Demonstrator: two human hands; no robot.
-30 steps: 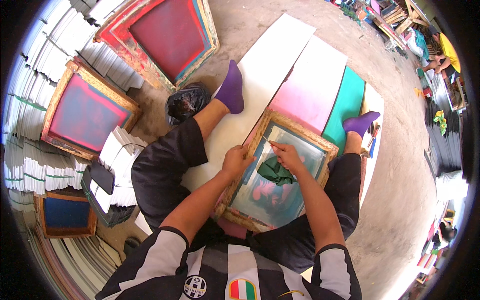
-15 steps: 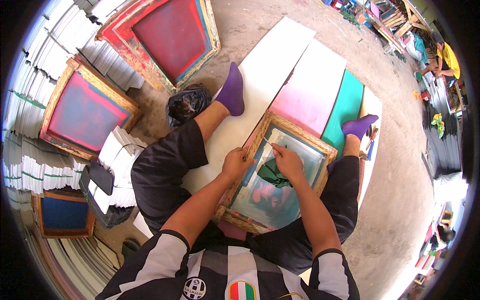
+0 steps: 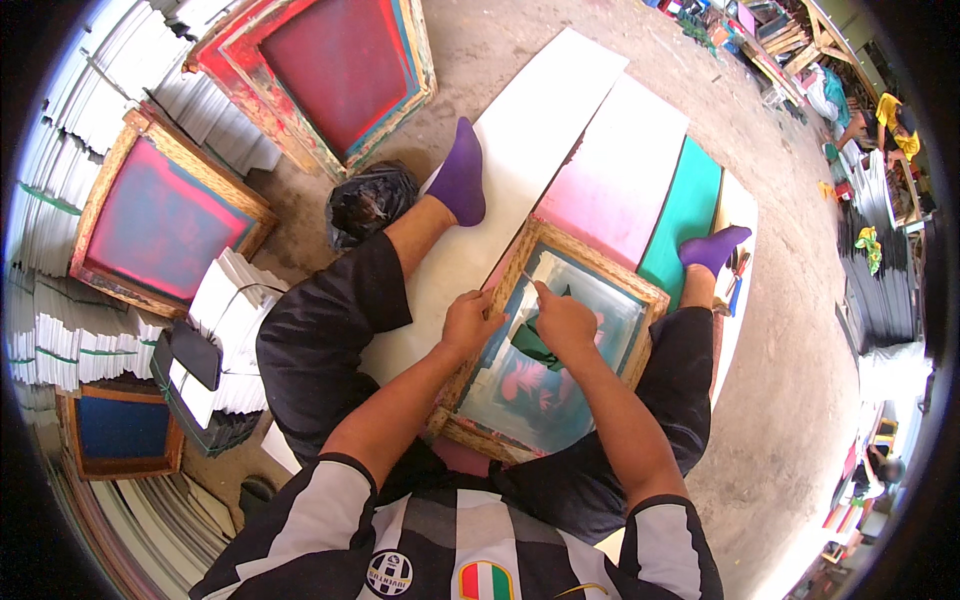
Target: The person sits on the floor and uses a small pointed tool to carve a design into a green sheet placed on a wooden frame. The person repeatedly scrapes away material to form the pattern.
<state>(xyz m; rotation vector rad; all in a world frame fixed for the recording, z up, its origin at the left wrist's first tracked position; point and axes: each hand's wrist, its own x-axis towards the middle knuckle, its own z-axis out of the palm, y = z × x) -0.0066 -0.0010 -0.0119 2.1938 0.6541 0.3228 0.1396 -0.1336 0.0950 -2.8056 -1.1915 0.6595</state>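
Observation:
Between my legs lies a wooden-framed printing screen (image 3: 655,297), tilted, its mesh blue-grey with a pinkish pattern in the middle. Along its left rail, my left hand (image 3: 472,322) is closed, thumb on the inner side and fingers at the wood's outer edge. Over the upper left of the mesh, my right hand (image 3: 566,320) pinches a small thin stick-like thing (image 3: 528,276), whose kind I cannot make out. Pale tape-like strips run along the inside of the left rail. A crumpled dark green scrap (image 3: 533,343) rests on the mesh, partly hidden beneath my right hand.
White, pink and green boards (image 3: 683,220) lie under the screen and my feet. Several hand tools (image 3: 738,283) sit by my right foot. A black plastic bag (image 3: 372,203), other framed screens (image 3: 165,225) and stacked sheets (image 3: 235,330) are at left. Another person (image 3: 898,128) is far right.
My right hand has shifted slightly left and down, now covering more of the green scrap. My left hand keeps its place on the rail. The far person has bent over.

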